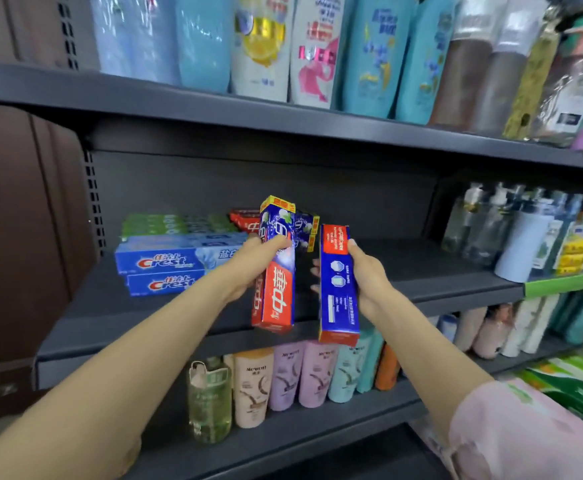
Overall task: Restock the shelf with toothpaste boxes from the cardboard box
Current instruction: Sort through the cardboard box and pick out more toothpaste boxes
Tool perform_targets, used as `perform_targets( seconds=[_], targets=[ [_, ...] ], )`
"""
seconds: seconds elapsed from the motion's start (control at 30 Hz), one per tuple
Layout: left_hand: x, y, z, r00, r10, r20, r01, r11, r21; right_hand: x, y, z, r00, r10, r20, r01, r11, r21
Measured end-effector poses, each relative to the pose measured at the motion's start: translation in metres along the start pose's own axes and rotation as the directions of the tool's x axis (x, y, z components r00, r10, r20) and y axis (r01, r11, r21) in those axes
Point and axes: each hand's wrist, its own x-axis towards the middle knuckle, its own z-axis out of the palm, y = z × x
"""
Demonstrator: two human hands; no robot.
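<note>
My left hand grips a red and blue toothpaste box, held upright over the front of the dark middle shelf; a second box seems to lie behind it in the same grip. My right hand grips another blue and red toothpaste box, also upright, its back panel toward me. On the shelf lie stacked blue Crest boxes, green boxes behind them, and red and blue boxes further back. The cardboard box is out of view.
Refill pouches line the upper shelf. Clear bottles stand to the right on the middle shelf. Shampoo bottles fill the shelf below. A brown wall panel borders the left side.
</note>
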Motion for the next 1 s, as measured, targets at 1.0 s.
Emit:
perform_targets(
  seconds=[1.0],
  targets=[
    [0.064,0.023,-0.041,0.963,0.136,-0.233,-0.141,0.99,-0.007,0.081,-0.047,0.061,0.935,-0.312,0.171,0.255,0.251,-0.934]
  ],
)
